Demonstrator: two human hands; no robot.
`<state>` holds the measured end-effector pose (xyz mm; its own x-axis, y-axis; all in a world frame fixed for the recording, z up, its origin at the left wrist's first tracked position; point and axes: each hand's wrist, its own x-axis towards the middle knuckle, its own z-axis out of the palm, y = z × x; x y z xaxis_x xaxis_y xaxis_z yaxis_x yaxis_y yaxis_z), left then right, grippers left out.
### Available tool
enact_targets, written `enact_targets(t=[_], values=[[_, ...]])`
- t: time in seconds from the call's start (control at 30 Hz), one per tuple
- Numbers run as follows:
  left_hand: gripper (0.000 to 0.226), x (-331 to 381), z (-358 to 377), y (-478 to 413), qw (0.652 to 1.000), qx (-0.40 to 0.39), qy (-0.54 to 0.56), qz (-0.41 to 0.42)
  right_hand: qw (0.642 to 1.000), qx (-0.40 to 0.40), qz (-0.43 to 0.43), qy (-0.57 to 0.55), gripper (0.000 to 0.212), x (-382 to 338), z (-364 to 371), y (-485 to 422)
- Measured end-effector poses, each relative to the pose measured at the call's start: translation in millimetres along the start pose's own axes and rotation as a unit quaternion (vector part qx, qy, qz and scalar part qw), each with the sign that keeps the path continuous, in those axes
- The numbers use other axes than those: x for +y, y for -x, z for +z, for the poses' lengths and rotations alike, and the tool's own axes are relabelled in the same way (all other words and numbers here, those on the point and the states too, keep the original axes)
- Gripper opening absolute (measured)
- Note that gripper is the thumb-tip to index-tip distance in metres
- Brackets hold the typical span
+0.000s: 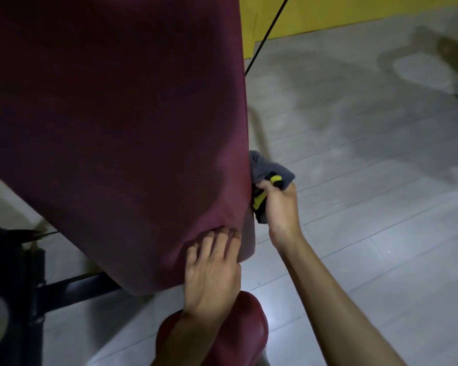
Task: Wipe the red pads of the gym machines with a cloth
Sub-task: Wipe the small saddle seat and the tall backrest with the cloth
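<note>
Closest in the head view, a small pad (pixel 249 328), glossy red, sits under the left forearm. Above it the left hand (pixel 212 262) lies with fingers spread and pressed on the lower corner of the big pad (pixel 111 114), which fills most of the view and slopes away upward. The right hand (pixel 279 207) grips a bunched grey cloth (pixel 270 167), patched yellow and black, against the big pad's right edge near that same corner.

The risk, as I judge it, is that the cloth is balled up and little of it meets the surface. A stroke along the narrow edge could slide off or leave the broad face untouched. Dim light may hide missed streaks.

A black cable (pixel 267 33) runs just behind the upper edge and could snag the cloth on an upward pass. A dark frame (pixel 37 286) stands lower left. Pale floor (pixel 354 180) and a yellow panel (pixel 328 11) lie beyond.
</note>
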<state>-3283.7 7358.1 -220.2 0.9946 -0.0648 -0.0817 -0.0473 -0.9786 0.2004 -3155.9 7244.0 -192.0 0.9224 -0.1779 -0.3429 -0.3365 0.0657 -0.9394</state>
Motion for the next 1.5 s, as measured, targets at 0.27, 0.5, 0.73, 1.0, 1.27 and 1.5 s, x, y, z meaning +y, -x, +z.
enact_targets(t=[0.27,0.5,0.73,1.0,1.27,1.5], values=[[0.053,5,28,-1,0.998,0.057,-0.001,-0.013,0.996,0.065,0.057,0.002,0.013,107,-21,-9],[0.054,4,68,14,0.996,0.07,0.03,-0.034,0.97,0.039,0.225,0.086,0.026,193,-55,-12],[0.056,6,65,14,0.998,0.011,0.022,-0.057,0.998,-0.006,0.056,-0.029,0.033,108,-31,-17],[0.055,3,66,10,0.998,0.0,0.028,-0.061,0.991,0.03,0.13,0.018,0.023,187,-49,-22],[0.049,-22,76,39,0.998,-0.041,0.035,-0.007,0.816,0.16,0.408,-0.378,0.022,276,7,55],[0.049,-86,65,69,0.998,-0.053,0.011,-0.035,0.871,0.198,0.329,-0.307,0.015,277,15,61]])
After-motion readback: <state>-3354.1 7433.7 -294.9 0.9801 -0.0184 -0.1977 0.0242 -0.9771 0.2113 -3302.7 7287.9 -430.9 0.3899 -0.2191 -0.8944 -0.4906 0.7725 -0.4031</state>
